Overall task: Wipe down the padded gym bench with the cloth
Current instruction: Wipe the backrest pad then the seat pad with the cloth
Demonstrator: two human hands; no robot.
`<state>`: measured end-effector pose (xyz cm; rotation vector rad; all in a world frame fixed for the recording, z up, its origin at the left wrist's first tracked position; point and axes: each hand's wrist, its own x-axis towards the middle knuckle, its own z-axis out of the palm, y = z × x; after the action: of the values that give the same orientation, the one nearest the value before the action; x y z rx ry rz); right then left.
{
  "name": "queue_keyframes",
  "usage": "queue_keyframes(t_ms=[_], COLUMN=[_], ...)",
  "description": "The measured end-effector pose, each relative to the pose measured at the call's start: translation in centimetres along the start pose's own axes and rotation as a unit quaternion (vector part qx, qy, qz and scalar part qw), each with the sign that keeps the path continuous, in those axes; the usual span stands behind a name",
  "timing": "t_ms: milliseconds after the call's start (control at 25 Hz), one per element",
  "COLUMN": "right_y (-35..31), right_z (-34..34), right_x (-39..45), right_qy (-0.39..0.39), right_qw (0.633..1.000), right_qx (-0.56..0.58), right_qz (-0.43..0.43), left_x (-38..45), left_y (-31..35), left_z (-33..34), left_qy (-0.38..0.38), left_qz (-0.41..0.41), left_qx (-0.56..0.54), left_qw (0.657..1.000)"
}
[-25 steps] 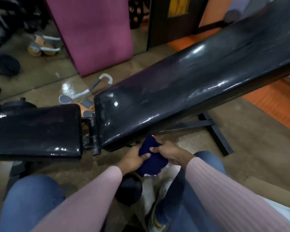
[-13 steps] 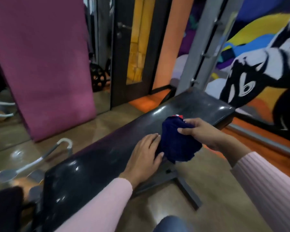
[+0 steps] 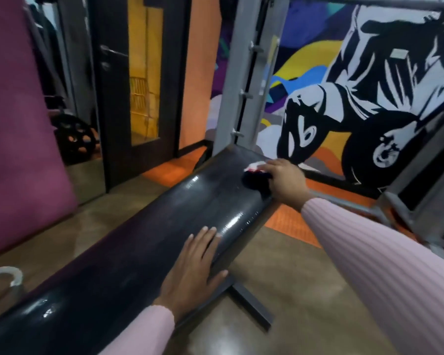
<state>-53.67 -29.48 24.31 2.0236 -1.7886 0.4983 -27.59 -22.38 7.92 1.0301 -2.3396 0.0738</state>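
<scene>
**Cloth pressed to far end of gym bench**

A person in a ribbed pink top leans over a long black padded bench (image 3: pixel 144 242) that runs from the lower left of the view up toward a painted wall. The right hand (image 3: pixel 283 178) reaches out to the bench's far end and bears down on a dark blue cloth (image 3: pixel 254 180), which lies bunched on the glossy pad close to its right edge. The fingers curve over the top of the bundle; a patch of white and red fabric shows at its upper edge, just past the fingertips. How tightly the hand grips the cloth cannot be told from this angle, though the fingers are plainly bent round it.

The left hand (image 3: pixel 192 267) lies flat on the pad nearer the camera, fingers straight and slightly spread, the thumb hanging over the near edge of the bench. It holds nothing. The two hands are well apart along the length of the pad.

Light glints off the bench's surface between the hands. A dark metal foot (image 3: pixel 251 306) of the bench's frame sticks out over the brown floor (image 3: pixel 305 278) below the left hand. Behind the bench stand a grey steel rack upright (image 3: pixel 249 80), a dark door (image 3: pixel 139 80) with a yellow glass panel, and a magenta mat (image 3: pixel 18 124) propped at the left. A bold mural (image 3: pixel 356 85) in black, white, blue and orange covers the wall beyond.
</scene>
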Motion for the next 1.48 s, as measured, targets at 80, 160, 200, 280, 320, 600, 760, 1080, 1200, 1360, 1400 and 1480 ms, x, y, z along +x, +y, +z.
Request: queue_keyframes(t_ms=[80,160,200,280,320,600,760,1080,1200,1360,1400,1480], right_y=[0.1,-0.6,-1.0,-1.5,-1.2,2.3,-0.9,2.5,0.1,0.2,1.0,2.8], right_z=[2.6,4.1,4.5,4.5,4.6,4.4,4.9,4.4,4.9,4.8,4.5,4.4], right_x=[-0.9,-1.0,-0.9,-0.7,-0.6,2.1,3.5,1.1,4.1,0.2,-1.2,-1.8], right_qy=[-0.094,-0.134,-0.131,-0.111,-0.104,-0.105,-0.121,-0.111,-0.135,-0.121,-0.116,-0.098], right_qw=[0.994,0.984,0.983,0.984,0.985,0.986,0.985,0.989,0.981,0.992,0.992,0.995], right_qx=[0.023,0.031,0.038,0.054,0.06,-0.012,-0.036,-0.017,-0.026,-0.029,-0.019,-0.006], right_qz=[0.045,0.11,0.126,0.132,0.122,0.132,0.119,0.1,0.139,-0.018,-0.043,-0.013], left_x=[-0.5,-0.3,-0.3,-0.3,-0.2,-0.3,-0.2,-0.5,-0.5,-0.5,-0.5,-0.4], left_y=[-0.2,-0.5,-0.5,-0.6,-0.7,-1.0,-1.2,-1.1,-1.0,-0.7,-0.8,-0.9], left_z=[0.8,1.2,1.3,1.5,1.6,2.0,2.2,2.1,2.0,1.8,1.9,1.9], left_qy=[0.026,0.047,0.053,0.059,0.061,0.057,0.054,0.052,0.05,0.044,0.042,0.038], left_qz=[0.038,0.06,0.067,0.081,0.086,0.075,0.066,0.051,0.045,0.042,0.04,0.041], left_qx=[0.029,0.039,0.042,0.044,0.042,0.015,0.016,-0.002,0.0,0.011,0.014,0.022], left_qw=[0.999,0.996,0.995,0.994,0.994,0.995,0.996,0.997,0.998,0.998,0.998,0.998])
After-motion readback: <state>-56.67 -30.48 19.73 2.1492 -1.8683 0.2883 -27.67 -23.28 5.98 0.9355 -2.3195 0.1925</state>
